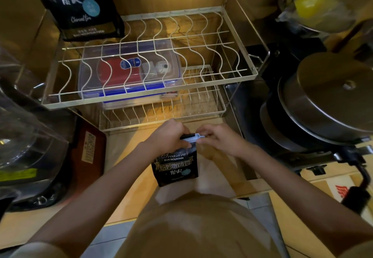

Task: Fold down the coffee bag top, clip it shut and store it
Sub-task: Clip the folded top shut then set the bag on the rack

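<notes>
I log: coffee bag (176,167), black, upright; my left hand (167,136) pinching its folded top; my right hand (219,139) gripping white clip (192,138) there; wire rack (141,60) behind.

Bare forearms, pale short sleeve (30,251) at left shoulder, tan garment (193,227) below.

Left hand (168,134) gripping coffee bag (176,167) top, right hand (219,139) pinching clip (192,137)

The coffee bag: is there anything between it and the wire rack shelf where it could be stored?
Nothing visible blocks it. The coffee bag is held upright by the left hand and right hand, which handle the clip. The wire rack stands open just beyond.
</notes>
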`<state>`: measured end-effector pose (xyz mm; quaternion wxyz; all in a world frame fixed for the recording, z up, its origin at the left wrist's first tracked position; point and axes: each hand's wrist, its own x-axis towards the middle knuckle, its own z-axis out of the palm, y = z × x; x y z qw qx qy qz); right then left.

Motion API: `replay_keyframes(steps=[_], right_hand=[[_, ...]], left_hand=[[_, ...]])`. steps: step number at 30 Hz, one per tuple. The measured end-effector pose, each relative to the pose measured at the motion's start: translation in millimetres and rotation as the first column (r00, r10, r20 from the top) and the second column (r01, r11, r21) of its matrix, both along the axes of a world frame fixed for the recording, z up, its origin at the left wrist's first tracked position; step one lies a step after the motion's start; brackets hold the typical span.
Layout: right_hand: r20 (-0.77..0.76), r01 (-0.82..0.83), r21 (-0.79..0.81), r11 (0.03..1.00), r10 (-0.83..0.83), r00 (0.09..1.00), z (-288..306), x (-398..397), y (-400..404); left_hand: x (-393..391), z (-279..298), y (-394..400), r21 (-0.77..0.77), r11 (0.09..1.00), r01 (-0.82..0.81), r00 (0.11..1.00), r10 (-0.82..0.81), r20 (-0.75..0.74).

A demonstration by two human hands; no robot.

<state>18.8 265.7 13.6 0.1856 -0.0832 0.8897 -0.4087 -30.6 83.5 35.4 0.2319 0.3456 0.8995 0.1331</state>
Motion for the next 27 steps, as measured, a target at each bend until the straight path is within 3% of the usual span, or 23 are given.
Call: replay_keyframes(steps=[4, 13, 27], right_hand=[[-0.071, -0.158, 0.246, 0.956, 0.180, 0.981, 6.5, 1.1, -0.5], [-0.067, -0.351, 0.289, 0.891, 0.385, 0.921, 15.7, -9.8, -1.2], [-0.264, -0.244, 0.392, 0.887, 0.363, 0.894, -0.1, 2.8, -8.7]], left_hand=[[2.8, 0.9, -0.8, 0.045, 0.999, 0.001, 1.000, -0.002, 0.001], [8.0, -0.6, -1.3, 0.087, 0.996, 0.000, 1.000, 0.002, -0.018], [22.6, -2.6, -0.3, 0.157, 0.969, -0.191, 0.976, 0.204, -0.070]])
